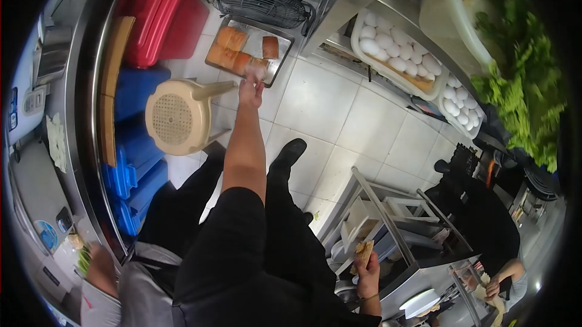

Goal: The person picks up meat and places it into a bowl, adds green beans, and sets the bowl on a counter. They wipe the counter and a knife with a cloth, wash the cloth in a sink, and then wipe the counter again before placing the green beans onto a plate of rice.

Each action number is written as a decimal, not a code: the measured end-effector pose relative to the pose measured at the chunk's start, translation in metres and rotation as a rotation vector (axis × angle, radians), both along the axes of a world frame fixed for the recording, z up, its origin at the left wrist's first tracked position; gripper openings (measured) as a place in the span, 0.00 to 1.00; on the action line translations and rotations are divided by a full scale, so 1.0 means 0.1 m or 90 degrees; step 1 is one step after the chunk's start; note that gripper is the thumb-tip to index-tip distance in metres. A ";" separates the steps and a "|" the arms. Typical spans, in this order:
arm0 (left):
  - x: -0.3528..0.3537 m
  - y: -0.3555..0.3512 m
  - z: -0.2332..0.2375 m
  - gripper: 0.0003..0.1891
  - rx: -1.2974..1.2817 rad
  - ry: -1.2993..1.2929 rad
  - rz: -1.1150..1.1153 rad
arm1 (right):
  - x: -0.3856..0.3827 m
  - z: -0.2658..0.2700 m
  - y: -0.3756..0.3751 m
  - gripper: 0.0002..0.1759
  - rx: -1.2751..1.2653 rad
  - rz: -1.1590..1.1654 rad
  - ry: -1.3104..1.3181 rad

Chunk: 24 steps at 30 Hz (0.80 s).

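Observation:
My left hand [250, 92] reaches down to the near edge of a metal tray [280, 63] on the floor. Its fingers are blurred over a pale pinkish patch, so I cannot make out whether they hold anything. Orange-brown bread buns [227, 48] lie grouped at the tray's left, and a single bun [270, 47] sits apart at its right. Low on the right, my right hand [368, 276] is closed around a tan, bread-like piece [364, 252] that sticks up past the fingers.
A beige plastic stool [176, 118] stands left of my arm, beside blue bins [142, 145] and a red bin [160, 21]. Behind the tray is a wire fan guard [260, 3]. Egg containers [397, 48] and lettuce [521, 78] are at right. Co-workers stand on both sides.

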<state>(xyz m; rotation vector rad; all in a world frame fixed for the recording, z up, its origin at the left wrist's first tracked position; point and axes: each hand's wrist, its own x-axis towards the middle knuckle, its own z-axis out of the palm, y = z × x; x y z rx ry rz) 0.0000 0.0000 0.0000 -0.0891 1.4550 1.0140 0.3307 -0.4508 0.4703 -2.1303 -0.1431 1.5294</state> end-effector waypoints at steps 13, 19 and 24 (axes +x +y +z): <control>0.61 -2.18 1.38 0.33 0.023 0.442 -1.123 | -0.11 0.63 -0.40 0.26 0.129 -0.007 -0.144; 1.00 -2.84 1.56 0.35 0.291 0.395 -1.434 | -0.51 1.57 -1.54 0.33 0.186 -0.186 -0.318; 1.39 -3.29 2.70 0.35 -0.046 0.394 -1.568 | -1.22 1.84 -3.50 0.35 0.387 -0.535 -0.374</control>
